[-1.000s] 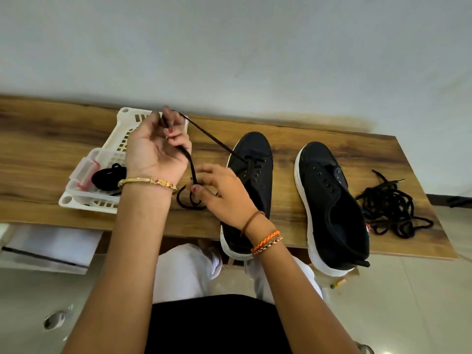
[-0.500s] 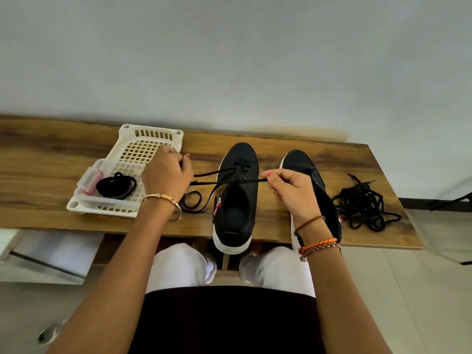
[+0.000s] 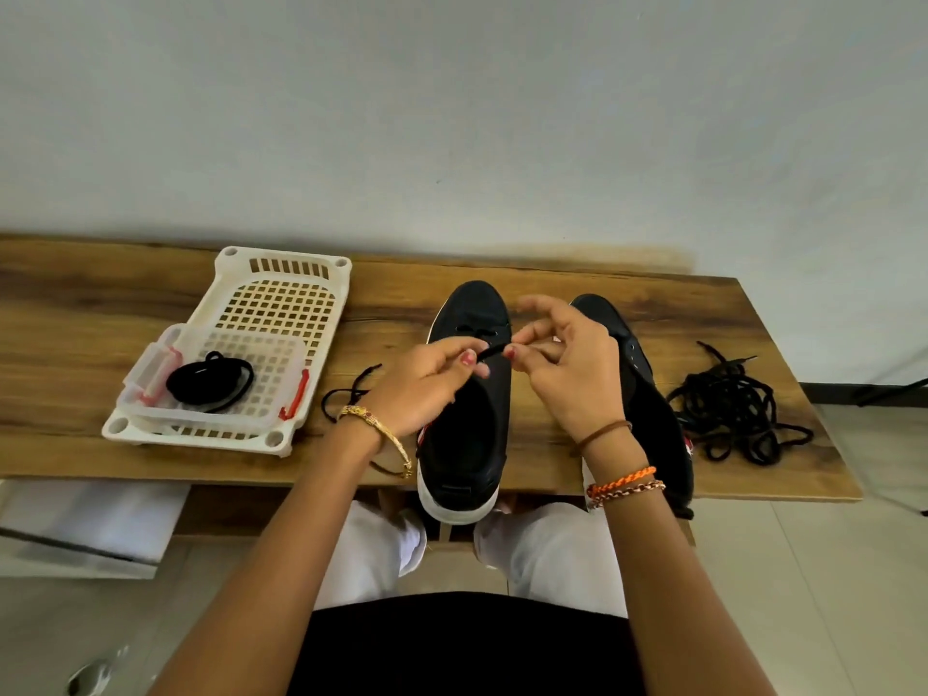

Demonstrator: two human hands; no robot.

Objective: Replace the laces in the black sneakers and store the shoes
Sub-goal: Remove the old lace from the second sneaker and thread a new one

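Note:
Two black sneakers with white soles stand side by side on the wooden table [image 3: 75, 313]. The left sneaker [image 3: 464, 444] lies between my hands; the right sneaker [image 3: 648, 404] is partly hidden behind my right wrist. A black lace [image 3: 489, 350] is threaded through the left sneaker's front eyelets. My left hand [image 3: 427, 386] pinches one stretch of it above the shoe's opening. My right hand [image 3: 567, 369] pinches the lace close beside it, fingertips almost touching. The lace's loose end [image 3: 346, 396] trails on the table left of the shoe.
A white slotted basket [image 3: 286, 273] stands at the left, holding a clear plastic box [image 3: 165, 354] with a coiled black lace [image 3: 211, 381] inside. A tangled heap of black laces [image 3: 733, 409] lies at the table's right end. Wall behind, tiled floor below.
Both hands came together over the left sneaker's tongue. The lace, pulled out sideways half a second ago, is now held short between the fingertips.

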